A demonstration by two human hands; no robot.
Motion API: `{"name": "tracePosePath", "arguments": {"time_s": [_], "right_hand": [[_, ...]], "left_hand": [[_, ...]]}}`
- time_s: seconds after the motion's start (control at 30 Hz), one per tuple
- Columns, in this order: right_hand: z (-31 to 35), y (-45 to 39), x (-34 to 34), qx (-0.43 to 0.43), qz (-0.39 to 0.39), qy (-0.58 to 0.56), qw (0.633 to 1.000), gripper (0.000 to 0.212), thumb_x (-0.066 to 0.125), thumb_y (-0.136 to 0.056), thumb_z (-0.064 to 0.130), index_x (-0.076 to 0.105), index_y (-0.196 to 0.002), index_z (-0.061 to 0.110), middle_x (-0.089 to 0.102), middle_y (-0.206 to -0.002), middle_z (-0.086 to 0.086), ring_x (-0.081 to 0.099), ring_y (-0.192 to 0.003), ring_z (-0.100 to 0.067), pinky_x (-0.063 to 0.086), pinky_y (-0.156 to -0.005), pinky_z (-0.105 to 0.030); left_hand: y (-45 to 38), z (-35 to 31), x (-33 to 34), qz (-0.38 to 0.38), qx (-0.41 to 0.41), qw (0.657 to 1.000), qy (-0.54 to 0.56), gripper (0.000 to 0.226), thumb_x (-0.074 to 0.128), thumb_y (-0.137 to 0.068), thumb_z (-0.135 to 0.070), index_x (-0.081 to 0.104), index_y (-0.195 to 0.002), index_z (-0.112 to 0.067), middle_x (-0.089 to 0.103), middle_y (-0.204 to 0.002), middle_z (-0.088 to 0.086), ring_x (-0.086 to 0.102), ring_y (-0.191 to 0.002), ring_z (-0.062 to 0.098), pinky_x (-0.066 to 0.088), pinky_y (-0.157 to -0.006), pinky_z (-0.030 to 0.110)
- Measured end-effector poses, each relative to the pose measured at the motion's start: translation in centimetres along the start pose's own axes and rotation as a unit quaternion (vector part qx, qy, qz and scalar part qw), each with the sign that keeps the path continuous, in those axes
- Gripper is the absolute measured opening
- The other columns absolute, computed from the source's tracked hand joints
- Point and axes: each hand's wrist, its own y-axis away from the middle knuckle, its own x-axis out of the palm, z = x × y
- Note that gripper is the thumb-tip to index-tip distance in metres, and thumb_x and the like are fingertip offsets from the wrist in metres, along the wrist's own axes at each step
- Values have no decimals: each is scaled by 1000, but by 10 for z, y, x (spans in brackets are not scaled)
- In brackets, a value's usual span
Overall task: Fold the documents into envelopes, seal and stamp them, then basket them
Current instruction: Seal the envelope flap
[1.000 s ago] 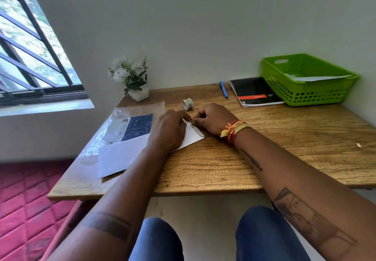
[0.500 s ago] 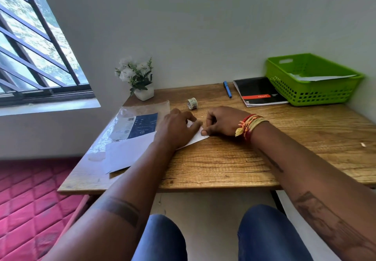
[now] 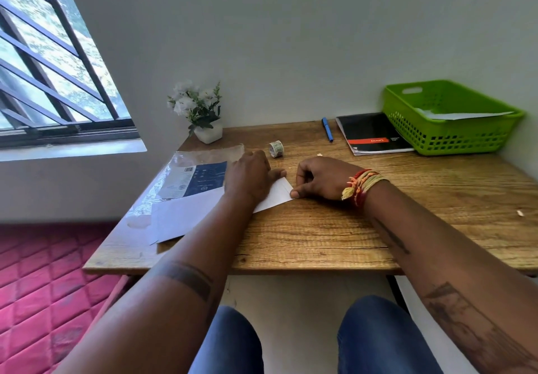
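Head view: left hand presses flat on the envelope (thin, creasable); right hand pinches its corner, a sensible hold.

I see a wooden surface pushed against a plain pale wall. At my left, daylight comes through a barred window above a pink quilted floor.
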Motion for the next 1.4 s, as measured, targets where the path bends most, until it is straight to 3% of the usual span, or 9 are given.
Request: {"name": "tracePosePath", "arguments": {"time_s": [0.27,0.47,0.57,0.63,0.8,1.0,1.2,1.27,1.4], "right_hand": [[-6,1,7,18,-54,-54,997,40,82,-80,38,62,-114,27,64,-93,6,60,-87,-13,44,-68,-27],[-9,10,1,29,-187,-247,950,21,77,-87,35,77,-102,20,74,-92,6,67,-80,-14,47,-64,-24],[-6,20,-12,13,-307,-331,892,9,76,-88,29,74,-86,20,73,-81,2,65,-70,-18,51,-59,-30],[4,32,-22,-20,-424,-313,850,9,74,-89,25,70,-82,20,70,-78,2,65,-71,-17,53,-65,-28],[45,65,-38,-127,-608,-37,783,6,66,-91,15,64,-86,13,60,-84,0,53,-77,-14,36,-66,-24],[55,88,-31,-203,-560,210,776,18,70,-90,28,68,-101,13,61,-100,-6,58,-93,-27,49,-76,-42],[22,90,13,-160,-316,245,902,91,65,-85,61,24,-159,27,26,-165,-1,19,-154,-21,26,-120,-48],[15,90,29,-103,-192,227,949,90,56,-89,65,14,-161,31,12,-169,4,4,-156,-16,14,-125,-44],[13,92,48,-43,-82,169,981,82,43,-89,77,33,-156,31,26,-165,2,24,-151,-18,21,-121,-41]], "left_hand": [[-25,2,-13,136,20,988,63,32,73,-90,-51,65,-84,-21,66,-82,0,62,-85,22,49,-76,39],[-19,-31,-49,32,76,976,201,25,72,-94,-42,63,-93,-18,63,-85,-2,54,-76,12,40,-66,29],[-11,-56,-68,-145,88,972,165,25,78,-86,-45,63,-95,-27,62,-99,-6,58,-94,16,47,-83,35],[1,-77,-82,-226,92,956,161,25,77,-87,-45,62,-93,-27,61,-100,-3,57,-97,20,45,-86,37],[30,-137,-119,-136,36,940,312,52,60,-96,-61,64,-73,-14,66,-68,-3,63,-71,15,44,-66,37],[32,-122,-139,-55,-63,895,438,37,68,-79,-40,63,-63,-8,70,-74,21,74,-79,38,64,-75,53],[57,-46,-125,145,-206,793,554,18,58,-105,-18,64,-114,-3,72,-86,13,71,-63,20,54,-44,26],[66,-23,-109,182,-252,790,528,16,56,-106,-18,61,-112,-3,74,-82,13,72,-61,19,56,-44,28],[78,-4,-81,206,-304,830,420,22,61,-104,-21,59,-116,-3,74,-102,16,74,-88,26,65,-72,38]]}}
